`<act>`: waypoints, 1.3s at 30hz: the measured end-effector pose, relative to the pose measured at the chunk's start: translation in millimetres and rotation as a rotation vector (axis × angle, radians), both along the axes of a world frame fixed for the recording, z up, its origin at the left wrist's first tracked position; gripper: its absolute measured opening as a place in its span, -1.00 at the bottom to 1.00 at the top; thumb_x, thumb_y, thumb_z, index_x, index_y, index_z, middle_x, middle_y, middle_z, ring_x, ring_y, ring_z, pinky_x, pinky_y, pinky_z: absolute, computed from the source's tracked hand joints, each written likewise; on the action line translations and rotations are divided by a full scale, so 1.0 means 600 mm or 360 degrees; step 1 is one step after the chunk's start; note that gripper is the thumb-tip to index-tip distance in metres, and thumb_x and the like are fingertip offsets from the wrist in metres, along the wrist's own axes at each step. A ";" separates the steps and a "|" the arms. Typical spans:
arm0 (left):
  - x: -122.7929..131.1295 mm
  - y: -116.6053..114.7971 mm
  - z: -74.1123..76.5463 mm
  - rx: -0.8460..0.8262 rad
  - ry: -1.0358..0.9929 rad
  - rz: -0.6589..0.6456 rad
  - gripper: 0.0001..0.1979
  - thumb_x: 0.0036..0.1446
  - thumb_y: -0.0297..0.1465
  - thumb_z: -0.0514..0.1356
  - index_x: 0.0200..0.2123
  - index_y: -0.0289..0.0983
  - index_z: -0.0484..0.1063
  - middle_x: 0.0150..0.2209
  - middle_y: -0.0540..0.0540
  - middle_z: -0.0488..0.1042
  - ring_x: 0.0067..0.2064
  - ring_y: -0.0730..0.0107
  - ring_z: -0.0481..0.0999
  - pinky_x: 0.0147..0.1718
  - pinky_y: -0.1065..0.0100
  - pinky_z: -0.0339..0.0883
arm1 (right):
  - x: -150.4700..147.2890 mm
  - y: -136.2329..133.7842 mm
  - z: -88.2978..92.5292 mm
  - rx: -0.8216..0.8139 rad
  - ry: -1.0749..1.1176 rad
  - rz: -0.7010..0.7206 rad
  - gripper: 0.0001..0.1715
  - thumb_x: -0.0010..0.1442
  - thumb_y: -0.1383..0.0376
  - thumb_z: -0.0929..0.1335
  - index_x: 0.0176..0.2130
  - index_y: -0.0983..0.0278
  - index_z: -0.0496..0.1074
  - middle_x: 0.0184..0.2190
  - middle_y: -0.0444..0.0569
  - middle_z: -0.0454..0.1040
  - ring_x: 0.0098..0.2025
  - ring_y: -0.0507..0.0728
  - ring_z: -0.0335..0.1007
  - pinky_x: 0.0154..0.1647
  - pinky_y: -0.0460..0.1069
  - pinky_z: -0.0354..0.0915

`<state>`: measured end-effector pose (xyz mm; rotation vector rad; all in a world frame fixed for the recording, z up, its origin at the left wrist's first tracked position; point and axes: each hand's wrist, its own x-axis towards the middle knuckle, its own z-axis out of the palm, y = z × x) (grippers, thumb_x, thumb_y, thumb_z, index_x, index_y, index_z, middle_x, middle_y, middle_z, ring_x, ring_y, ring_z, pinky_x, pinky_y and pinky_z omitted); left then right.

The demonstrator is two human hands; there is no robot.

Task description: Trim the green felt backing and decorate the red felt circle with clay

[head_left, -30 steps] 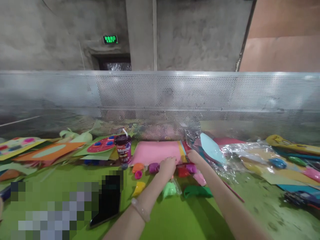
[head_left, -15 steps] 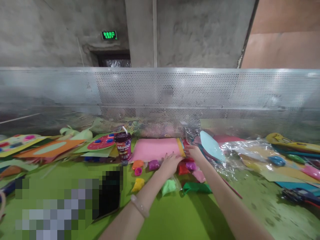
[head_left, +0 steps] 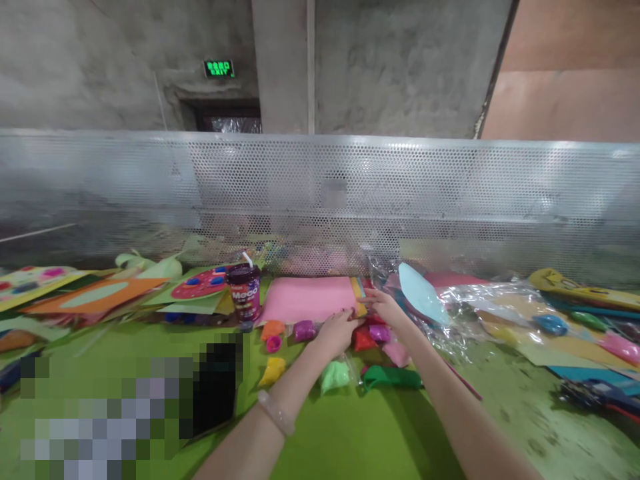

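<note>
My left hand rests at the front right corner of a stack of coloured paper with a pink sheet on top. Its fingers are stretched out, nothing visibly held in them. From the right, my right hand reaches over with fingers extended, the tips at the stack's right edge, where yellow and blue sheets show. Small packs of clay lie just below: purple, orange, red, pink and light green. A dark green strip-like item lies between my forearms.
Left of the paper stands a drink cup with a straw. A dark phone-like slab lies nearer me. Paper crafts cover the far left; clear plastic wrappers spread at right. A perforated metal screen borders the table's back.
My left hand's fingers have drawn closer together at the paper's corner. My right hand has shifted slightly left, with its fingers reaching further over the stack's right edge.
</note>
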<state>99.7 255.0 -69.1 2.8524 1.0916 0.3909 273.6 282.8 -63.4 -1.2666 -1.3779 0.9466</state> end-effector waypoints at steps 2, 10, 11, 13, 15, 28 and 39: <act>-0.002 0.000 -0.002 0.0027 0.0002 -0.0006 -0.61 0.19 -0.34 0.10 0.08 -0.25 0.20 0.14 -0.20 0.16 0.08 0.11 0.25 -0.01 -0.02 0.21 | -0.002 0.000 -0.001 0.0068 -0.0020 0.0009 -0.67 0.23 0.25 0.29 -0.01 0.31 0.28 -0.08 0.02 0.35 -0.18 0.11 0.37 -0.21 0.08 0.37; 0.003 0.007 -0.005 0.0084 0.0123 -0.0053 -0.64 0.20 -0.34 0.09 0.06 -0.26 0.23 0.10 -0.19 0.22 0.04 0.16 0.30 -0.02 0.01 0.23 | 0.002 -0.001 -0.008 0.0317 -0.0156 -0.0108 -0.54 0.23 0.28 0.30 0.10 0.26 0.17 0.03 0.06 0.25 -0.13 0.15 0.34 -0.20 0.11 0.37; 0.003 0.007 -0.005 0.0095 0.0142 -0.0058 -0.66 0.20 -0.35 0.09 0.05 -0.26 0.24 0.09 -0.19 0.23 0.03 0.17 0.31 -0.03 0.02 0.23 | 0.002 -0.001 -0.010 0.0330 -0.0174 -0.0120 -0.53 0.23 0.28 0.30 0.11 0.26 0.15 0.03 0.06 0.24 -0.14 0.15 0.34 -0.22 0.10 0.38; 0.004 0.007 -0.004 0.0115 0.0174 -0.0058 -0.68 0.21 -0.35 0.08 0.03 -0.27 0.26 0.07 -0.19 0.25 0.01 0.19 0.33 -0.04 0.04 0.26 | 0.000 0.000 -0.012 0.0351 -0.0203 -0.0129 -0.52 0.23 0.28 0.30 0.12 0.26 0.14 0.02 0.07 0.24 -0.16 0.14 0.35 -0.25 0.08 0.39; 0.004 0.008 -0.004 0.0132 0.0192 -0.0050 -0.70 0.21 -0.35 0.08 0.01 -0.27 0.27 0.06 -0.18 0.26 -0.01 0.21 0.34 -0.06 0.07 0.28 | -0.003 0.000 -0.012 0.0376 -0.0229 -0.0126 -0.52 0.23 0.28 0.30 0.11 0.26 0.14 0.03 0.07 0.24 -0.16 0.13 0.35 -0.26 0.07 0.39; 0.007 0.013 -0.010 0.0121 0.0138 -0.0028 -0.66 0.20 -0.34 0.09 0.04 -0.28 0.24 0.06 -0.19 0.26 0.01 0.18 0.33 -0.06 0.04 0.27 | -0.012 -0.003 -0.003 0.0614 -0.0567 -0.0169 -0.53 0.23 0.26 0.29 0.11 0.26 0.15 0.06 0.07 0.22 -0.11 0.16 0.33 -0.17 0.13 0.36; 0.003 0.014 -0.012 0.0064 0.0143 -0.0087 -0.62 0.20 -0.33 0.09 0.08 -0.25 0.20 0.13 -0.20 0.17 0.08 0.12 0.26 0.00 -0.02 0.19 | -0.002 0.009 -0.020 0.0385 -0.0904 -0.0595 -0.65 0.22 0.24 0.30 -0.01 0.32 0.28 -0.02 0.04 0.30 -0.07 0.18 0.31 -0.09 0.17 0.30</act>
